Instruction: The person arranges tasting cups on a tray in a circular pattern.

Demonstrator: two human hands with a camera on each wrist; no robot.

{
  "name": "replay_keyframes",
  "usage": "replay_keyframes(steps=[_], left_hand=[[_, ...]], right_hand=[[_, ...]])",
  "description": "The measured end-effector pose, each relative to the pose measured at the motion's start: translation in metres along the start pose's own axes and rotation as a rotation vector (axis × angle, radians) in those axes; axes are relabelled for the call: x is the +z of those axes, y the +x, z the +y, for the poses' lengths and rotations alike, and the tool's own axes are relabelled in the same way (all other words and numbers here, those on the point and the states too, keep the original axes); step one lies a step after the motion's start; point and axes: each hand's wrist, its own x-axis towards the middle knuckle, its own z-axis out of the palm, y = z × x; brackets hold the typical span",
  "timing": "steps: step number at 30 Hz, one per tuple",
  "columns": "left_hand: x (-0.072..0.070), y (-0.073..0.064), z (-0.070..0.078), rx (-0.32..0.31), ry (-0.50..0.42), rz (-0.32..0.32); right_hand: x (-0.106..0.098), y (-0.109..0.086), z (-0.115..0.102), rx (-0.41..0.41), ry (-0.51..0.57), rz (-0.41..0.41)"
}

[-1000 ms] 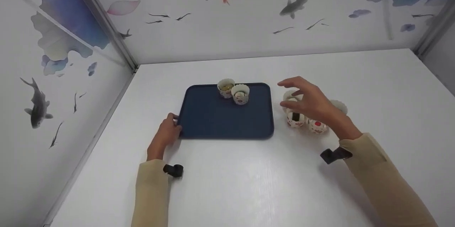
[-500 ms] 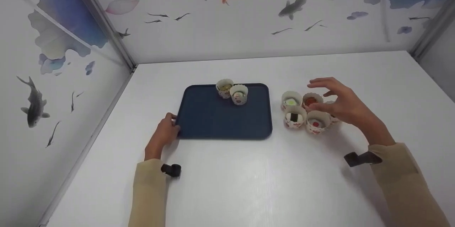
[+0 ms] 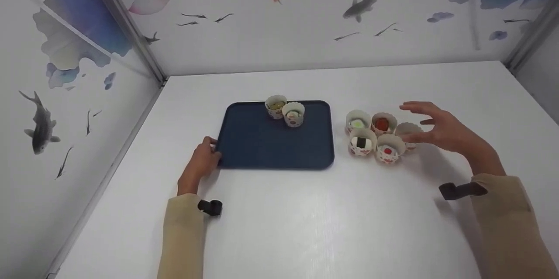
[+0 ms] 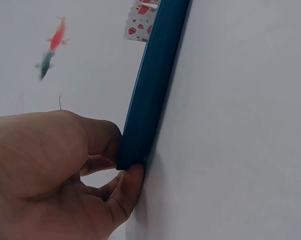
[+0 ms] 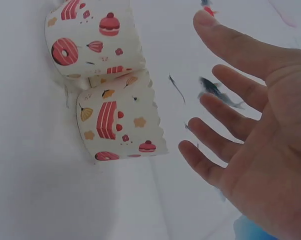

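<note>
At the near left corner of the dark blue tray, my left hand pinches the edge between thumb and fingers, as the left wrist view shows around the tray edge. My right hand hovers by the rightmost paper baking cup, fingers spread and holding nothing. The thumb overlaps that cup in the head view. In the right wrist view a gap shows between the fingers and a cake-patterned baking cup. Other cups in this cluster hold a rice ball with a black band and a red-topped piece.
Two baking cups, one with yellowish contents and one with a pale roll, stand at the tray's back edge. Right of the tray are cups with greenish and orange-red contents. Fish-printed walls border the white table.
My right hand has moved right, from beside the tray across the cup cluster to its right end, uncovering the cups. The left hand keeps its place on the tray.
</note>
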Motion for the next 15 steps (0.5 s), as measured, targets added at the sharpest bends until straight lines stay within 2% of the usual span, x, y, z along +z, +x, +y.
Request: replay_keyframes(steps=[4, 7, 15], left_hand=[[-0.0016, -0.0002, -0.0007, -0.014, 0.011, -0.009], [-0.0023, -0.0006, -0.0015, -0.019, 0.007, -0.015], [-0.0017, -0.0011, -0.0017, -0.004, -0.004, -0.006]], right_hand=[[-0.0025, -0.0013, 0.003, 0.105, 0.016, -0.08], [-0.0026, -0.0011, 0.0028, 0.163, 0.0, -0.109], [-0.0029, -0.0005, 0.0063, 0.188, -0.009, -0.14]])
